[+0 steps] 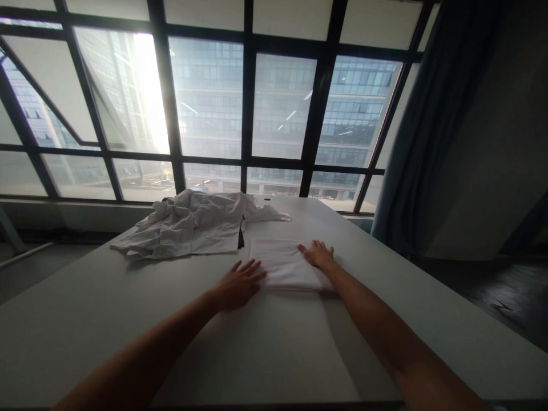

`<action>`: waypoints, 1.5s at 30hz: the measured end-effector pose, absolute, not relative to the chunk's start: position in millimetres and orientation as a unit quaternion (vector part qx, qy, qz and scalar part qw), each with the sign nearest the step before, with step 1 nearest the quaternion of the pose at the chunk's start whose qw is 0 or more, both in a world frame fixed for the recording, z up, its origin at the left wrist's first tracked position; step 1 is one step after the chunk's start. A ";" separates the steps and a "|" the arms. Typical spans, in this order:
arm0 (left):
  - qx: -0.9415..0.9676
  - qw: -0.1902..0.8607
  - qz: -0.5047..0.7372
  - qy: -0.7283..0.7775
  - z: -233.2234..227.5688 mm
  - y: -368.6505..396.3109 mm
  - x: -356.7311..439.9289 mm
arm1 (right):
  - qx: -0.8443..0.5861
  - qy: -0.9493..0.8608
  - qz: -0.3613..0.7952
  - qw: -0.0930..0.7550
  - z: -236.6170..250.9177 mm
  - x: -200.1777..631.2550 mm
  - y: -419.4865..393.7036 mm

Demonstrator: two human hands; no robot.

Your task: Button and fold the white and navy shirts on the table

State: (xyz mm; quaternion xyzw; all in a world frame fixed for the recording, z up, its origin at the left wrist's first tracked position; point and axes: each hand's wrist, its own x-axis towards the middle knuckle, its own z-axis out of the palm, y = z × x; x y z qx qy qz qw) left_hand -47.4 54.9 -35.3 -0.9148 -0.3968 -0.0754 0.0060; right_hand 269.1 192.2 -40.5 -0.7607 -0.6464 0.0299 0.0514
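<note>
Count, head view:
- hands: 2 — left hand [238, 283], right hand [317, 253], both flat, fingers spread, each at an edge of folded cloth
- folded white cloth [283, 265]: 1, neat rectangle
- crumpled white garment pile [188, 228]: 1 heap — separate pieces inside cannot be told apart
- table [274, 348]: 1
- curtain [422, 125]: 1, at right of window
- window wall [248, 103]: 1, many panes in dark frame

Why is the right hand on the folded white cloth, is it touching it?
Touching. The head view shows the right hand lying flat on the folded white cloth.
</note>
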 end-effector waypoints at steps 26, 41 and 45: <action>-0.900 -0.079 -0.102 -0.417 -37.8 50.4 -27.4 | -0.525 -0.843 0.109 0.035 -31.2 324.3 133.1; -0.897 -0.096 -0.108 -0.418 -41.1 53.9 -27.9 | -0.824 -0.555 0.036 0.106 -54.6 408.2 277.2; -0.896 -0.099 -0.103 -0.420 -39.0 54.4 -28.4 | -0.844 -0.521 0.049 0.118 -58.7 431.3 295.9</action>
